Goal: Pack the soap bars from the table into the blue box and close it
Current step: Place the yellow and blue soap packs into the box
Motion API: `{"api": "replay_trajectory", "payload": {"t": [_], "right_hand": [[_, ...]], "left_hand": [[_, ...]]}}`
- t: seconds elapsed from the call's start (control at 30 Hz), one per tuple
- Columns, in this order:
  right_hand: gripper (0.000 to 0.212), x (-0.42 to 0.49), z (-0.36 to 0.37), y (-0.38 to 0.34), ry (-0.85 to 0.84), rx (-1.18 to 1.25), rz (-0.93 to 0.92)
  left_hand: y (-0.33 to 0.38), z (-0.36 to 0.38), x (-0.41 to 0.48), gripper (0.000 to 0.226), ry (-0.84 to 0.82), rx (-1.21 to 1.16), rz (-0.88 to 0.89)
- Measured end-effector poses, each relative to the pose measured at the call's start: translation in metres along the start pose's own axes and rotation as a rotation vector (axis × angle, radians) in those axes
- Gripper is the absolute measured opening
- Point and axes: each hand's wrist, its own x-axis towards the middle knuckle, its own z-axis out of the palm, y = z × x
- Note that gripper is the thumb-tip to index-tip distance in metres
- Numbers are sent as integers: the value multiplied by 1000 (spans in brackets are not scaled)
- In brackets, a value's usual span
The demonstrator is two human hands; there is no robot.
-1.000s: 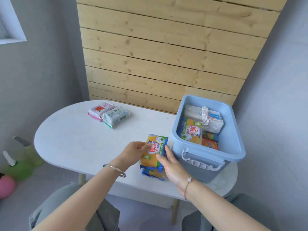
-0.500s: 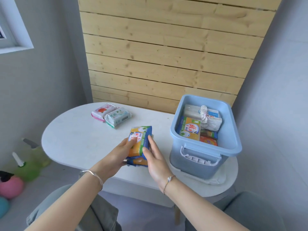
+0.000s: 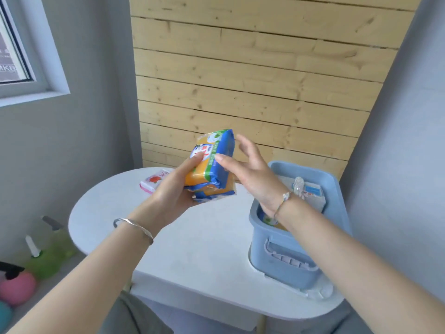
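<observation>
My left hand (image 3: 172,192) grips a stack of yellow-and-blue wrapped soap bars (image 3: 212,165), lifted well above the white table (image 3: 192,249). My right hand (image 3: 252,172) hovers open at the stack's right side, fingers spread, thumb tip close to the wrapper. The blue box (image 3: 337,201) stands open at the table's right end, under my right forearm, with packaged soap inside. A pink-and-white soap pack (image 3: 154,182) lies at the table's far left; the pack beside it is hidden behind my left hand.
A white lid (image 3: 320,291) lies under the blue box. A wooden plank wall rises behind the table and grey walls close in on both sides. Green spray bottles (image 3: 48,251) and pink and teal balls (image 3: 16,288) sit on the floor at the left.
The soap stack has been raised off the table to well above it. My left hand now grips it alone, while my right hand has come off it and opened.
</observation>
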Motion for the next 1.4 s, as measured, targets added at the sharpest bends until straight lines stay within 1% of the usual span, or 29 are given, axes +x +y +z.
{"api": "replay_trajectory", "payload": {"t": [0.03,0.07,0.1,0.17,0.2,0.23,0.3,0.43,0.53,0.6,0.63,0.67,0.73,0.8,0.9,0.97,1.07,1.17,1.23,1.3,1.4], "right_hand": [[73,6,-13,-5,-3,-59,7],[74,12,-26,-10,-23,-113,35],[69,20,-40,-16,-62,-153,75],[50,34,-68,-27,-186,-187,154],[44,40,-83,-32,-248,-190,184],[43,45,-98,-36,-306,-196,213],[45,54,-126,-39,-411,-225,279],[55,62,-165,-31,-604,-420,421],[54,62,-185,-23,-681,-362,468],[62,64,-196,-19,-706,-310,480],[64,65,-199,-16,-706,-303,483],[60,66,-202,-14,-702,-310,479],[43,68,-209,-9,-686,-318,467],[35,68,-212,-5,-668,-302,460],[34,69,-221,3,-668,-299,448],[31,70,-230,8,-645,-324,472],[25,74,-237,13,-665,-425,522],[35,78,-228,24,-742,-611,603],[39,81,-218,36,-804,-687,655],[36,81,-207,47,-863,-724,701],[46,79,-194,64,-942,-745,747]], "left_hand": [[2,9,4,44,-18,30,28],[1,17,6,42,-31,67,55],[1,26,10,38,-46,110,83],[1,45,16,31,-76,198,127],[1,54,20,30,-88,227,138],[0,62,23,31,-100,245,146],[-3,76,30,30,-135,270,157],[-14,94,37,31,-241,374,141],[-20,105,44,26,-290,385,109],[-25,116,49,30,-312,398,82],[-27,121,51,36,-311,413,73],[-30,126,53,41,-308,425,65],[-38,135,58,47,-279,424,61],[-43,138,63,52,-227,427,75],[-50,136,70,69,-201,498,83],[-53,127,72,76,-146,553,103],[-61,106,80,62,-48,700,112],[-75,96,85,49,-44,708,15],[-85,94,87,50,-26,731,-32],[-92,91,89,55,14,749,-37],[-95,88,92,55,20,754,-42]]}}
